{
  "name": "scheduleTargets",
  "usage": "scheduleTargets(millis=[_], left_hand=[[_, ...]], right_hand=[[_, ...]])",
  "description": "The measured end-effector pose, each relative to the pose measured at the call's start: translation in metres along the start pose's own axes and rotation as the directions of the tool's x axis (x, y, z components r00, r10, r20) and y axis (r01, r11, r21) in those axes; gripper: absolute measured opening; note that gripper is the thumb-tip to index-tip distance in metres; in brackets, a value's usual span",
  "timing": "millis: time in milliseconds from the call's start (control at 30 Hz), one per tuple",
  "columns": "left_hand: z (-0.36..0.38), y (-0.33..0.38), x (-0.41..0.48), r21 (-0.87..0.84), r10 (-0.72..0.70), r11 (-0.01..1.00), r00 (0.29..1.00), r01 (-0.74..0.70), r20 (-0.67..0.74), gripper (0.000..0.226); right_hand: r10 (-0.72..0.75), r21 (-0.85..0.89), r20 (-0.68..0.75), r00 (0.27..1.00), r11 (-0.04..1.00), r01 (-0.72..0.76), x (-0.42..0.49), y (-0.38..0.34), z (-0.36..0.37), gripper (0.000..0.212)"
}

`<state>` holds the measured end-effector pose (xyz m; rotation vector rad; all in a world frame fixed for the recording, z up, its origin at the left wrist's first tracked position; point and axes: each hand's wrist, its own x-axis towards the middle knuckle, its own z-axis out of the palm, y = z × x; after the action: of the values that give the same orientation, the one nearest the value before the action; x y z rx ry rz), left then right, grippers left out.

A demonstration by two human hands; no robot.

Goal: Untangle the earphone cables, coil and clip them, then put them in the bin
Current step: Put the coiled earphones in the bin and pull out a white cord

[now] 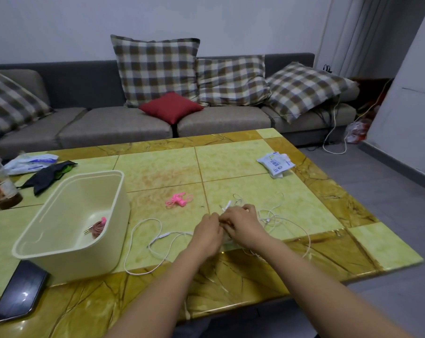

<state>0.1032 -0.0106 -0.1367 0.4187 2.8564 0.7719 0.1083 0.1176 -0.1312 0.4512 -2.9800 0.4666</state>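
Note:
White earphone cables lie tangled across the near middle of the table, with loops to the left and a denser knot to the right. My left hand and my right hand meet over the tangle, both pinching white cable between the fingers. A pink earphone bundle rests on the table beyond my hands. The cream plastic bin stands at the left, holding a coiled reddish cable with a pink clip.
A dark phone lies at the near left edge. A jar, a black cloth and a white packet sit at the far left. Another white packet lies far right. A sofa with cushions stands behind the table.

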Motion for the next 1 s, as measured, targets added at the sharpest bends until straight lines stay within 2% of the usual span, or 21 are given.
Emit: scheduleTargets(millis=[100,200,233,333,367,433,500,567,600,633,700,733,833,900,1000], left_hand=[[-0.001,0.004,0.003,0.055,-0.011,0.998,0.997,0.015,-0.077,0.027],[-0.003,0.001,0.005,0.040,-0.043,0.998,0.988,0.049,-0.147,0.027],[-0.003,-0.001,0.005,0.017,-0.066,0.997,0.986,0.069,-0.156,0.027],[0.000,-0.009,0.002,-0.111,-0.134,0.987,0.976,0.116,-0.172,0.021],[0.001,-0.010,0.001,-0.156,-0.144,0.981,0.972,0.115,-0.187,0.019],[0.001,-0.009,0.000,-0.234,-0.153,0.967,0.960,0.098,-0.233,0.019],[-0.003,-0.007,0.001,-0.315,-0.173,0.946,0.939,0.074,-0.296,0.018],[-0.007,0.000,0.006,-0.396,-0.223,0.916,0.901,0.064,-0.372,0.019],[-0.009,0.003,0.009,-0.434,-0.268,0.897,0.881,0.080,-0.391,0.019],[-0.012,0.005,0.010,-0.468,-0.311,0.877,0.867,0.104,-0.390,0.020],[-0.012,0.005,0.013,-0.494,-0.357,0.856,0.864,0.151,-0.356,0.020],[-0.011,0.003,0.013,-0.494,-0.367,0.853,0.866,0.168,-0.339,0.021],[-0.007,0.001,0.012,-0.545,-0.397,0.820,0.858,0.173,-0.326,0.022],[-0.005,0.002,0.013,-0.592,-0.425,0.785,0.854,0.182,-0.301,0.021],[-0.002,0.000,0.013,-0.618,-0.389,0.767,0.891,0.172,-0.235,0.018]], right_hand=[[0.013,0.082,-0.157,0.987,0.997,0.000,-0.011,0.008,0.018,0.033],[0.297,0.280,-0.310,0.903,0.936,-0.211,-0.016,0.009,0.023,0.053],[0.363,0.288,-0.287,0.887,0.915,-0.281,-0.016,0.011,0.022,0.056],[0.409,0.146,-0.081,0.909,0.907,-0.395,-0.017,0.020,0.028,0.058],[0.420,0.134,-0.035,0.907,0.901,-0.412,-0.017,0.023,0.030,0.053],[0.435,0.239,-0.046,0.899,0.879,-0.413,-0.016,0.029,0.027,0.030],[0.422,0.377,-0.212,0.881,0.867,-0.324,-0.013,0.029,0.017,0.015],[0.354,0.353,-0.467,0.811,0.915,-0.196,-0.009,0.029,0.003,0.021],[0.314,0.313,-0.527,0.790,0.936,-0.163,-0.006,0.030,-0.002,0.027],[0.289,0.289,-0.515,0.807,0.945,-0.154,-0.006,0.032,-0.006,0.032],[0.320,0.310,-0.339,0.885,0.926,-0.216,-0.008,0.040,-0.007,0.031],[0.355,0.324,-0.266,0.896,0.909,-0.264,-0.010,0.046,-0.006,0.028],[0.415,0.380,-0.287,0.863,0.876,-0.295,-0.014,0.058,-0.004,0.024],[0.444,0.437,-0.172,0.880,0.834,-0.336,-0.012,0.062,-0.006,0.026],[0.394,0.562,0.043,0.918,0.750,-0.348,-0.011,0.063,-0.011,0.052]])
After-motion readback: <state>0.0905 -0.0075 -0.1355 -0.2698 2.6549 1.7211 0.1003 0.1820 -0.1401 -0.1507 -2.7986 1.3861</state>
